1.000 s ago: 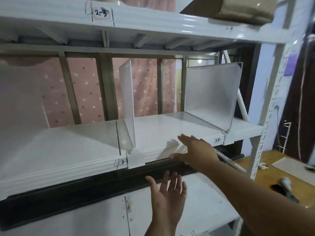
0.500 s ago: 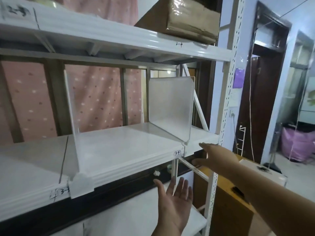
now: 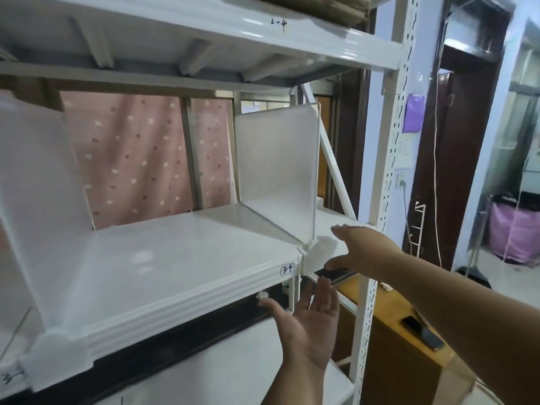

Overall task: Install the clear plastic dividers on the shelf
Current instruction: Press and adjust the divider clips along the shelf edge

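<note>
A white metal shelf runs across the view at chest height. Two clear plastic dividers stand upright on it, each clipped over the front lip: one at the left and one at the right beside a label reading 3-4. My right hand is open, fingers spread, at the shelf's front edge just right of the right divider's clip. My left hand is below the shelf edge, palm up and open, holding nothing.
A white perforated upright post frames the shelf's right end. An upper shelf carries a cardboard box. A lower shelf sits beneath. A wooden cabinet with a phone on top stands at the right, near a doorway.
The view has swung right along the shelf. My right hand slid right along the front edge, past the right divider's clip. My left hand stayed below, palm up.
</note>
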